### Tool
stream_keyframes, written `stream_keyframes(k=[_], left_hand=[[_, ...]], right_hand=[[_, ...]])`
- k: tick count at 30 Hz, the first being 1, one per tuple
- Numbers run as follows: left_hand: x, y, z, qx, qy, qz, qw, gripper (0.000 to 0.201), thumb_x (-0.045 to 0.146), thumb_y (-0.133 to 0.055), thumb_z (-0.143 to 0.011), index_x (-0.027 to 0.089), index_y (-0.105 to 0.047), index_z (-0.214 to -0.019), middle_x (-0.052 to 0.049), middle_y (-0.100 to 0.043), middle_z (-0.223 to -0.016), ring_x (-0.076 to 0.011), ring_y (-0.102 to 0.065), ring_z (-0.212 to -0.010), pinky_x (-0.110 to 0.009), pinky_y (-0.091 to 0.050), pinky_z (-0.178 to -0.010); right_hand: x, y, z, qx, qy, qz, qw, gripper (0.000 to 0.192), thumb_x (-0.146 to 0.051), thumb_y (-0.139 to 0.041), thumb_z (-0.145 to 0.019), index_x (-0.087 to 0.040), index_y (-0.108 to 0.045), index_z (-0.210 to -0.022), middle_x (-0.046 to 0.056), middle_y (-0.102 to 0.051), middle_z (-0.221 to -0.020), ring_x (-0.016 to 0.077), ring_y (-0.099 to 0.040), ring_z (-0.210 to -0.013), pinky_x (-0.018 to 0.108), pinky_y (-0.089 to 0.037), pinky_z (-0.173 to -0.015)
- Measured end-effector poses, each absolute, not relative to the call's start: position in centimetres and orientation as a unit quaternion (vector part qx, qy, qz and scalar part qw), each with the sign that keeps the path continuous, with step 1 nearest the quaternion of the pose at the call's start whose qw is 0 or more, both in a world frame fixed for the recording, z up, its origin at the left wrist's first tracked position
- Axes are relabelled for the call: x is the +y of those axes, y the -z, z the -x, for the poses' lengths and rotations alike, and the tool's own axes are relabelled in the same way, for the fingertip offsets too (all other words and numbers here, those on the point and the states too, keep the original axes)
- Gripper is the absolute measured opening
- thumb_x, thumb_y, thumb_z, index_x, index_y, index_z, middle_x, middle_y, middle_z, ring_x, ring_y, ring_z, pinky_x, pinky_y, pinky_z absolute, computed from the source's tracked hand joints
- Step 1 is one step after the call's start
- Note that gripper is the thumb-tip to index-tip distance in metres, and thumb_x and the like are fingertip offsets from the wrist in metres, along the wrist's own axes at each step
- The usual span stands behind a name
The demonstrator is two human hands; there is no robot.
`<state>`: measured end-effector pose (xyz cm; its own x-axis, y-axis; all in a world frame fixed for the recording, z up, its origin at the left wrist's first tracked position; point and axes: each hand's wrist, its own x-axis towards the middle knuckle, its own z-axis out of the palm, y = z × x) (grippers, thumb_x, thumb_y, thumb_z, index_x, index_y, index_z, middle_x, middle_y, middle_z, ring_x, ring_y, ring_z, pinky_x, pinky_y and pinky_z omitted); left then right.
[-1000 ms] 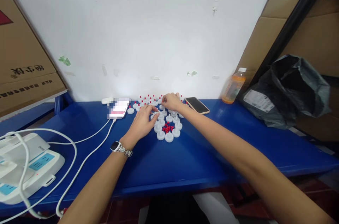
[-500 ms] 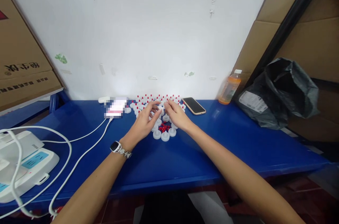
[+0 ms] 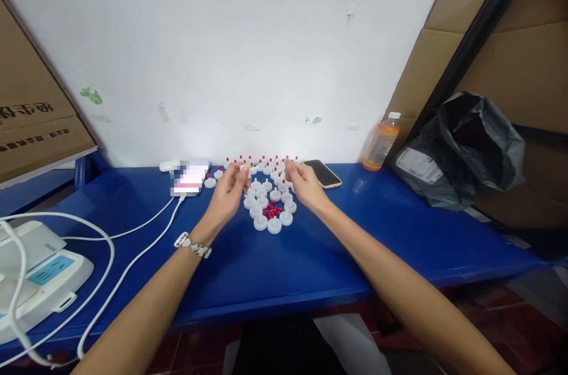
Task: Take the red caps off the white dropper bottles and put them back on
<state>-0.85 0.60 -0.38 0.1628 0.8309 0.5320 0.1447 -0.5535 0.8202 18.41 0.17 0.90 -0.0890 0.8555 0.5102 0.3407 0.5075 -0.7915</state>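
Observation:
My left hand is closed in a pinch, with a white nozzle cap showing at its thumb and fingertips. My right hand is closed too, thumb against fingers; a red spot shows by its fingertips, and I cannot make out what it grips. Between and below the hands stand several white round caps with bare nozzles, grouped around a small pile of red tips. Behind the hands are several white caps with red tips fitted on their nozzles.
A dark-screened phone lies right of the caps, and a plugged-in phone left. White cables run to a power strip. An orange drink bottle and a grey plastic bag stand right. The wall rises behind.
My hands have moved apart, the left one going left and the right one slightly right. More of the bare caps between them shows. The whole view has shifted slightly.

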Motion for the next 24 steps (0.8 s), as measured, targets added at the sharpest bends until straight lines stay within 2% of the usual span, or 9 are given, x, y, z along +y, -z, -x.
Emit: stream_keyframes(k=[3,6,8,12,14,17,19,21,24], left_hand=[[1.2,0.5,2.0,0.381,-0.507,-0.717,0.288,0.036,0.050,-0.049,-0.096,0.021,-0.054,-0.117,0.000,-0.056,-0.081,-0.0138,-0.054,-0.073,-0.026,-0.044,-0.064],[0.9,0.5,2.0,0.393,-0.468,-0.751,0.251,0.038,0.047,-0.055,-0.094,0.022,-0.052,-0.122,-0.001,-0.059,-0.086,-0.0144,-0.056,-0.078,-0.027,-0.044,-0.068],[0.5,0.4,1.6,0.391,-0.446,-0.771,0.233,0.037,0.047,-0.056,-0.094,0.022,-0.053,-0.122,0.000,-0.058,-0.085,-0.0146,-0.056,-0.077,-0.027,-0.044,-0.069],[-0.2,0.4,0.9,0.391,-0.411,-0.793,0.221,0.037,0.048,-0.054,-0.094,0.023,-0.054,-0.121,0.001,-0.058,-0.083,-0.0137,-0.054,-0.069,-0.028,-0.044,-0.065],[-0.2,0.5,0.8,0.391,-0.406,-0.797,0.217,0.037,0.049,-0.055,-0.094,0.024,-0.053,-0.121,0.000,-0.060,-0.084,-0.0136,-0.054,-0.067,-0.028,-0.045,-0.065],[-0.1,0.5,0.9,0.402,-0.414,-0.789,0.213,0.041,0.048,-0.055,-0.094,0.023,-0.048,-0.126,-0.002,-0.067,-0.094,-0.0161,-0.060,-0.077,-0.029,-0.046,-0.068],[0.0,0.5,1.1,0.420,-0.426,-0.775,0.203,0.046,0.048,-0.056,-0.093,0.023,-0.044,-0.129,-0.005,-0.070,-0.102,-0.0181,-0.063,-0.085,-0.031,-0.047,-0.071],[0.1,0.4,1.3,0.444,-0.429,-0.766,0.181,0.043,0.048,-0.056,-0.092,0.022,-0.048,-0.126,-0.006,-0.070,-0.105,-0.0193,-0.063,-0.088,-0.032,-0.047,-0.073],[0.3,0.4,1.7,0.469,-0.413,-0.767,0.145,0.033,0.048,-0.054,-0.093,0.022,-0.057,-0.112,-0.006,-0.069,-0.105,-0.0202,-0.063,-0.090,-0.034,-0.047,-0.075]], right_hand=[[-0.1,-0.6,-19.4,-0.774,-0.216,0.426,0.416,0.041,-0.040,-0.048,-0.094,-0.020,-0.040,-0.060,-0.003,-0.043,-0.058,0.0122,-0.042,-0.060,0.026,-0.034,-0.062],[-0.7,-0.4,-19.6,-0.825,-0.162,0.425,0.334,0.025,-0.033,-0.058,-0.088,-0.018,-0.058,-0.069,-0.001,-0.059,-0.071,0.0145,-0.052,-0.074,0.028,-0.038,-0.076],[-0.7,-0.5,-19.4,-0.811,-0.170,0.434,0.353,0.021,-0.036,-0.057,-0.090,-0.019,-0.065,-0.081,0.000,-0.063,-0.075,0.0151,-0.055,-0.076,0.029,-0.040,-0.077],[0.2,-0.5,-18.7,-0.755,-0.268,0.398,0.448,0.032,-0.046,-0.059,-0.089,-0.018,-0.063,-0.104,0.000,-0.066,-0.076,0.0147,-0.058,-0.071,0.027,-0.044,-0.069],[1.1,-0.6,-18.3,-0.739,-0.321,0.363,0.468,0.034,-0.049,-0.064,-0.085,-0.018,-0.063,-0.100,0.002,-0.068,-0.080,0.0153,-0.062,-0.073,0.027,-0.046,-0.068],[2.5,-1.1,-18.0,-0.715,-0.357,0.343,0.493,0.031,-0.048,-0.066,-0.083,-0.018,-0.061,-0.086,0.004,-0.070,-0.081,0.0166,-0.065,-0.076,0.028,-0.049,-0.070],[3.7,-1.5,-18.0,-0.713,-0.323,0.365,0.505,0.026,-0.043,-0.066,-0.083,-0.017,-0.061,-0.082,0.004,-0.070,-0.078,0.0163,-0.065,-0.073,0.028,-0.049,-0.070],[5.2,-1.8,-18.1,-0.725,-0.248,0.412,0.493,0.018,-0.034,-0.066,-0.083,-0.016,-0.063,-0.081,0.004,-0.071,-0.076,0.0154,-0.064,-0.071,0.027,-0.048,-0.069],[7.5,-1.7,-17.9,-0.764,-0.146,0.477,0.409,0.009,-0.022,-0.063,-0.081,-0.015,-0.068,-0.080,0.005,-0.071,-0.076,0.0144,-0.063,-0.070,0.025,-0.046,-0.069]])
